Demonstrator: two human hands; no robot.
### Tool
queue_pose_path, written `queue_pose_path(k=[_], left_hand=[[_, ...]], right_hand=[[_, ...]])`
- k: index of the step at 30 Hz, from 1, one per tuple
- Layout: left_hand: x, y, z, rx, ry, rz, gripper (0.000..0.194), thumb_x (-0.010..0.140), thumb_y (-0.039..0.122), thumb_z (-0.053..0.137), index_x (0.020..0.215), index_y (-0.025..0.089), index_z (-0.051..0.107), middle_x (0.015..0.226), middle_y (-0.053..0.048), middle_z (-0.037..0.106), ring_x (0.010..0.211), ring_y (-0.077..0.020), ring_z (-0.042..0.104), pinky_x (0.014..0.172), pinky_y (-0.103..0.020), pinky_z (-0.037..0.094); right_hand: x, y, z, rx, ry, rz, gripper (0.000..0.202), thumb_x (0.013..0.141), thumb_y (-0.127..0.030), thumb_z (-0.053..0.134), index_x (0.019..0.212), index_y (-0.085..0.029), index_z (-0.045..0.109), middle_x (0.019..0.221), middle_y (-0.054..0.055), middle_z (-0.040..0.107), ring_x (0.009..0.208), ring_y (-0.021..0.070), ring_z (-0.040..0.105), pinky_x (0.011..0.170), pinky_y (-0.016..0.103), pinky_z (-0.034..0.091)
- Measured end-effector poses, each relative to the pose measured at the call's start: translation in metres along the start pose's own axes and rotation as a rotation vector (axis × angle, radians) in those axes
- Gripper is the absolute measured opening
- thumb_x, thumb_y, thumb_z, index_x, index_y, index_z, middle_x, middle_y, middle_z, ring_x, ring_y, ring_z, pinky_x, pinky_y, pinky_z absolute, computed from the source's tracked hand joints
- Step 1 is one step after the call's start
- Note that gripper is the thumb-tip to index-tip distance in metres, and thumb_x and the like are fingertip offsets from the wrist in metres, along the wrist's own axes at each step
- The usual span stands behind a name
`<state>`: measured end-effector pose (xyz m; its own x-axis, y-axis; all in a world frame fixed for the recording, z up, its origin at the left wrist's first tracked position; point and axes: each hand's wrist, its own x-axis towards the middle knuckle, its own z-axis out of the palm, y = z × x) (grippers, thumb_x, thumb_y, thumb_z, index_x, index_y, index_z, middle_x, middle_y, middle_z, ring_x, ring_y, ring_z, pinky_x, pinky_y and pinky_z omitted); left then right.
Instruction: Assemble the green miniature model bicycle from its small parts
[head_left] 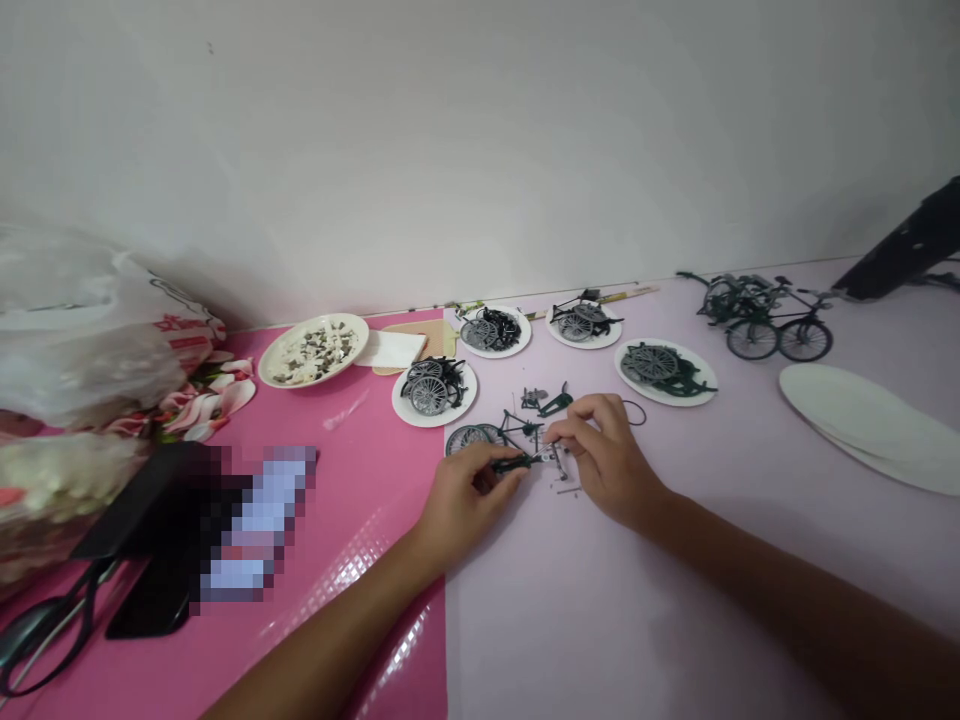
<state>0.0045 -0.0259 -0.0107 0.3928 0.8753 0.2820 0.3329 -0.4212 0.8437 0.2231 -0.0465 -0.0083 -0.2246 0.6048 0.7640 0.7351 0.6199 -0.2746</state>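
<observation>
My left hand [469, 490] is closed, with thumb and fingertips pinching a dark green model bicycle part [517, 464]. My right hand [606, 458] meets it from the right, its fingertips pressed together near the part's end; what they grip is too small to make out. Just beyond the fingers lies a dark bicycle frame [517, 428], and spoked toy wheels [466, 438] rest to its left. A loose green piece [556, 402] and a thin black ring [637, 412] lie around my right hand. Small thin pins [568, 492] are scattered below the fingertips.
White plates of bicycle parts [401, 410] stand in an arc behind my hands. Assembled toy bicycles [780, 325] and bare white plates [847, 400] are at right. To the left are a bowl of small pieces [319, 352], scissors [52, 630], a phone [150, 605] and plastic bags [82, 340].
</observation>
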Motion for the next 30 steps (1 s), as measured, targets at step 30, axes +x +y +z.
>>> queue_pose_path(k=[30], left_hand=[[-0.003,0.006,0.0,0.082,0.011,-0.009,0.015,0.087,0.024,0.078,0.1,0.02,0.082,0.082,-0.003,0.078,0.06,-0.0116,0.057,0.056,-0.023,0.045]], right_hand=[[-0.001,-0.002,-0.014,-0.196,-0.081,-0.237,0.027,0.093,0.004,0.063,0.106,-0.02,0.069,0.098,0.008,0.063,0.103,0.0233,0.057,0.09,0.036,0.051]])
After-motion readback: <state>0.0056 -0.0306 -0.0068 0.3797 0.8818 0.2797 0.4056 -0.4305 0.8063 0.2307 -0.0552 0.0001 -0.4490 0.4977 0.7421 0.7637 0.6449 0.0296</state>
